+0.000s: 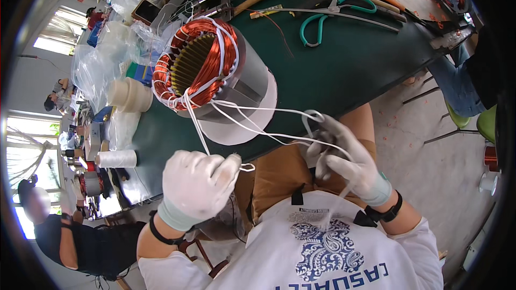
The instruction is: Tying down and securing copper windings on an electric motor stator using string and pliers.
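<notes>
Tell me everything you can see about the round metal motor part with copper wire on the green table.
The grey metal cylinder with copper windings lies on its side on the green table, its open end turned toward the person's left. Inside, a ring of narrow slots shows. Orange-red copper coils bulge around the rim, bound with white cord. The cord runs to the gloved left hand and gloved right hand. A white sheet lies under it.

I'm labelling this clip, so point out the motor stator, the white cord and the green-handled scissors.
motor stator [252, 75]: head view, on its grey steel side.
white cord [258, 109]: head view, on the strand running from the copper winding toward the right hand.
green-handled scissors [314, 24]: head view, on the nearer green handle loop.
</notes>
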The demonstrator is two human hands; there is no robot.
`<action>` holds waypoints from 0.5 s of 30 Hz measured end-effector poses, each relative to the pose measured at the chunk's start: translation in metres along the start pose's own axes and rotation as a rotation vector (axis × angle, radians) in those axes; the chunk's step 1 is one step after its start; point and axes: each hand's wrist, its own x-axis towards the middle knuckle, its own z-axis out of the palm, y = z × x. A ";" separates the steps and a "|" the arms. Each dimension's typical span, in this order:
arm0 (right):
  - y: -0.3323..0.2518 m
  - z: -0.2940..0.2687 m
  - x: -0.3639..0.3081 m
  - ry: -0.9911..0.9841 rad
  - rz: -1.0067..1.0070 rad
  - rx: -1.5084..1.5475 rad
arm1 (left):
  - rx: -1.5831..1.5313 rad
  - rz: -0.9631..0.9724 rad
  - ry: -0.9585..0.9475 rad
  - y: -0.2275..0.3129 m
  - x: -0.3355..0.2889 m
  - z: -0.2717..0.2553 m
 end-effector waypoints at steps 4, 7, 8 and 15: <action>0.041 0.010 -0.001 -0.212 0.604 0.497 | 0.006 -0.052 -0.077 0.019 -0.008 0.018; 0.047 0.023 0.003 -0.347 0.740 0.540 | -0.036 -0.054 -0.101 0.032 -0.011 0.030; 0.047 0.027 0.005 -0.471 0.773 0.492 | -0.041 -0.042 -0.104 0.035 -0.012 0.032; 0.055 0.038 0.008 0.069 0.474 0.540 | -0.185 0.152 -0.117 0.055 -0.009 0.054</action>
